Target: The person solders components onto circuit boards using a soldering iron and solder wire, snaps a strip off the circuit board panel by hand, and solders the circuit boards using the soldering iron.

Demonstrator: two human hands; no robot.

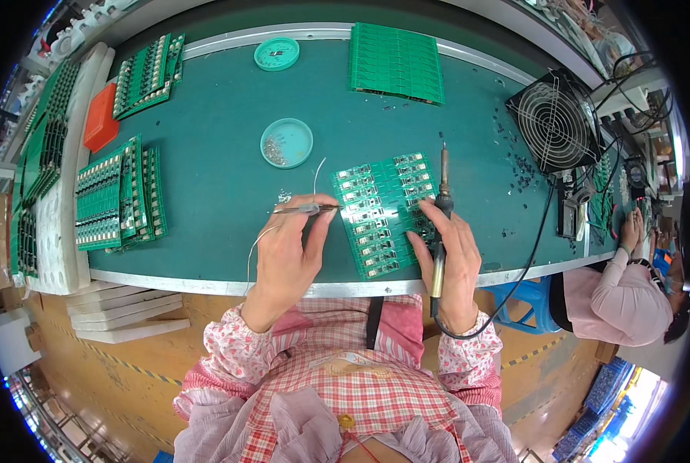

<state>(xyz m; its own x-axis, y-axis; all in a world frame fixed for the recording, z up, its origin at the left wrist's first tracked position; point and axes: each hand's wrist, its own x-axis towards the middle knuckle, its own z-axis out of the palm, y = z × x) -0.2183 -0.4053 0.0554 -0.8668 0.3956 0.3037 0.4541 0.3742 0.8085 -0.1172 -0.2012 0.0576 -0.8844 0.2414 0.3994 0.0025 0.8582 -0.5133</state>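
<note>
Stacked green boards [102, 202] are lying on my left; my left hand [285, 251] is pinching a slim pointed tool [326, 207] between thumb and fingers — its tip at the left edge of the circuit panel [377, 220], which is lying before me on the green table [214, 116]. My right hand [454, 258] is gripping the soldering iron [444, 202] — and touching the panel's right side.

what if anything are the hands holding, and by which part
The right hand holds a soldering iron by its handle. The left hand pinches a slim tool by its shaft; whether it also grips the thin wire is unclear.
</note>
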